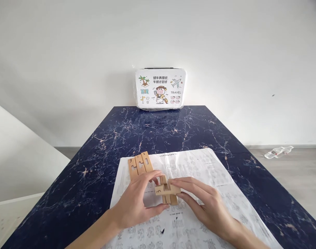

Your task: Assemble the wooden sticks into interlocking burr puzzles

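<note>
Several notched wooden puzzle pieces [167, 190] sit together between my hands, one marked 3 lying crosswise over the others. My left hand [137, 197] curls around their left side, thumb at the near end and fingers at the far end. From the right, my right hand [203, 202] pinches the end of the crosswise piece between thumb and fingers. Behind my left hand, three flat wooden pieces with cut-out slots [140, 165] lie side by side, numbered 3, 1 and 2; their near ends are partly hidden by the hand.
A printed sheet with small puzzle drawings [189, 221] lies under the pieces on a dark blue marbled table [158, 135]. Against the wall stands a white cartoon case [160, 89] in clear wrap. Clear plastic bottles [278, 152] lie on the floor at right.
</note>
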### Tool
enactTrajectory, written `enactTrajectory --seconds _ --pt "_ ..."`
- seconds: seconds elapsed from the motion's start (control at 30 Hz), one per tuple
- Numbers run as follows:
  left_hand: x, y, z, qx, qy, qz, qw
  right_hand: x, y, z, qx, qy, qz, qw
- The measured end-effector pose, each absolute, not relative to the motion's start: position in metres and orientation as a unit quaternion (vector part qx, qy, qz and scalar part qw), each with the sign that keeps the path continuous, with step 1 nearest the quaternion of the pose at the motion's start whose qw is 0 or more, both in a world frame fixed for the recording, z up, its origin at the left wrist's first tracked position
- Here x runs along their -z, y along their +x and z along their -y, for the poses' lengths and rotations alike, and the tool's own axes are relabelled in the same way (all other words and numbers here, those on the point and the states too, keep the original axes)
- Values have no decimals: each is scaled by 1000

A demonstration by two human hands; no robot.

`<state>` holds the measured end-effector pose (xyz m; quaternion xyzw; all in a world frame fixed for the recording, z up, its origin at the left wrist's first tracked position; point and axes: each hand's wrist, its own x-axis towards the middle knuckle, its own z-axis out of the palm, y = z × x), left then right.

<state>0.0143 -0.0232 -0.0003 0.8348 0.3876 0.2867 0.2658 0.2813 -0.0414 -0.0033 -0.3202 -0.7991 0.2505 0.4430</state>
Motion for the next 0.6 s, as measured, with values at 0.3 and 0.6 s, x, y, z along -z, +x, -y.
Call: enactTrajectory --seconds 0.3,0.6 --pt "4 13 25 -282 858 -344 255 2 280 43 -235 -323 799 450" --pt "4 15 26 -291 851 -350 264 3 280 43 -241 -323 797 450"
